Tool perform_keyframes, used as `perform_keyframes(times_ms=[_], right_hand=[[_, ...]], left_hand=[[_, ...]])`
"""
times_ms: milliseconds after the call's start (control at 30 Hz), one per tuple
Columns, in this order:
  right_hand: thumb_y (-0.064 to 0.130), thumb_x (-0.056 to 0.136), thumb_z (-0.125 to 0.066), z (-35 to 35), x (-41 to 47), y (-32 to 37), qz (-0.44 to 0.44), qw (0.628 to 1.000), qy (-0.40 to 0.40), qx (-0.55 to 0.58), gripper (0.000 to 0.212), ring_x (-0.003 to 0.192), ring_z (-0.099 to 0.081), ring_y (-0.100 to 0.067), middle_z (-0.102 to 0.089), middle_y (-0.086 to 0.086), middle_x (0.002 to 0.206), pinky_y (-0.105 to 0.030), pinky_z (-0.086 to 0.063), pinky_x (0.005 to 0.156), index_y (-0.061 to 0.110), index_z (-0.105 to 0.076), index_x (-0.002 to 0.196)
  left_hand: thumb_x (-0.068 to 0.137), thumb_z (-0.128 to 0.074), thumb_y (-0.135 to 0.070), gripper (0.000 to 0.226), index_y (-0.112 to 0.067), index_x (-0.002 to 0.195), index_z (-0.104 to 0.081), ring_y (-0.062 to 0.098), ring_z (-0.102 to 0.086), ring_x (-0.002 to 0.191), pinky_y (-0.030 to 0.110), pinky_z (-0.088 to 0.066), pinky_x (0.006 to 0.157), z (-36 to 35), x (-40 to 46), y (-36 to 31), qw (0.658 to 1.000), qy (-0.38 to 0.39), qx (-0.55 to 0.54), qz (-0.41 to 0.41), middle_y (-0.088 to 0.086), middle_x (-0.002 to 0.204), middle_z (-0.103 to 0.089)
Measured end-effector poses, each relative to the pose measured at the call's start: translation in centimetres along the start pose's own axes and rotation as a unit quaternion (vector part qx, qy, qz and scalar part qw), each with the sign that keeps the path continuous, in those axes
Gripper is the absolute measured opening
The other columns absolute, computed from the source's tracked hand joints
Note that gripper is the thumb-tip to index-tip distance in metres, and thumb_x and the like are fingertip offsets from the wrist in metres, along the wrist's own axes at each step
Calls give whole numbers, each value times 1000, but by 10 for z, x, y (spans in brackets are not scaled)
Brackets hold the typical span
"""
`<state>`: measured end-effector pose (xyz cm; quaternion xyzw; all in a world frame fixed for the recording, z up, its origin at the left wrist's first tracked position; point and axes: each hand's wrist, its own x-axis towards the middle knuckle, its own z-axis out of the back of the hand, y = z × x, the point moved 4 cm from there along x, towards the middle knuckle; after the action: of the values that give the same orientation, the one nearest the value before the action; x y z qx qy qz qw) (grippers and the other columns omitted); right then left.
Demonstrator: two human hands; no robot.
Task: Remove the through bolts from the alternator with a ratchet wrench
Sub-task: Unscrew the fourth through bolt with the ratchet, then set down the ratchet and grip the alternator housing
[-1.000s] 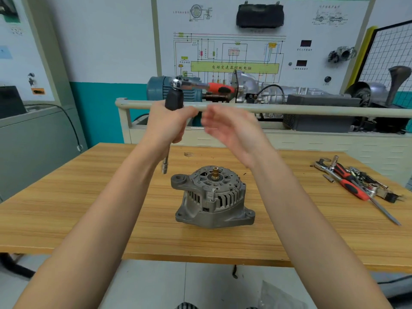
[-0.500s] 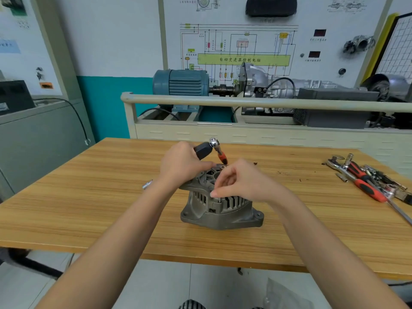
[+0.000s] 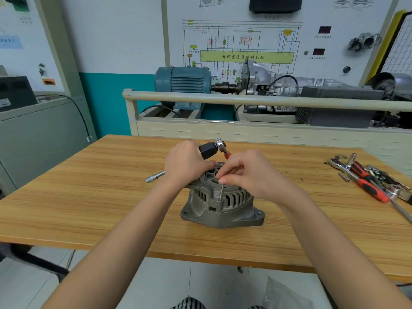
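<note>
The grey alternator (image 3: 220, 206) stands on the wooden table (image 3: 89, 204), pulley end up. My left hand (image 3: 187, 165) rests on its top left and grips the ratchet wrench (image 3: 209, 148); the chrome head and a red-black grip stick out behind, and the socket extension (image 3: 155, 176) pokes out to the left. My right hand (image 3: 247, 172) pinches the head of a through bolt (image 3: 221, 192), whose thin shank stands partly out of the front of the housing.
Loose tools (image 3: 367, 177) with red-black handles, sockets and a long bar lie at the table's right. Behind the table stands a training bench with a rail (image 3: 245, 100), a blue motor (image 3: 182, 80) and a gearbox. A grey cabinet (image 3: 40, 134) sits at the left.
Both hands came down from in front of my face to the alternator. The left hand lowered the wrench onto its top; the right hand took hold of the bolt, which now stands higher.
</note>
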<state>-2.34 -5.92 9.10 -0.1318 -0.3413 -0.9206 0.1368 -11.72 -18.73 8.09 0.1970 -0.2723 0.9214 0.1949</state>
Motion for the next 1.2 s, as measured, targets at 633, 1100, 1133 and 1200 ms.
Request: perform_keyframes(times_ms=[633,1100,1133,1200], right_hand=[[1,73,-77,54,-52,-166,-325,867,-334,178,13,73,-69,-19,-72,-7,81,-30,-55,75,12,-70,75],[6,75,-78,8,-75,-230,-400,860,-313,-47,8,84,-60,-18,-71,-6,87,-26,-44,76,14,-75,77],[7,75,-78,8,-75,-230,-400,860,-311,-55,7,87,-63,-22,-72,-7,89,-27,-46,77,12,-76,80],[9,76,-78,9,-75,-226,-407,860,-302,-67,10,91,-64,-27,-72,-10,93,-32,-50,81,11,-76,85]], left_hand=[[80,-74,-37,44,-17,59,-41,19,-42,53,27,-32,50,-7,9,11,991,37,-112,61,-1,57,-44],[81,-74,-33,46,-20,58,-37,19,-38,52,28,-28,52,-7,7,12,986,40,-152,63,-1,55,-40],[81,-74,-33,47,-19,58,-36,19,-37,51,28,-28,52,-7,7,12,984,45,-162,64,-1,54,-38],[80,-75,-31,49,-18,58,-33,19,-34,50,28,-26,53,-7,8,14,978,57,-189,68,-2,52,-34]])
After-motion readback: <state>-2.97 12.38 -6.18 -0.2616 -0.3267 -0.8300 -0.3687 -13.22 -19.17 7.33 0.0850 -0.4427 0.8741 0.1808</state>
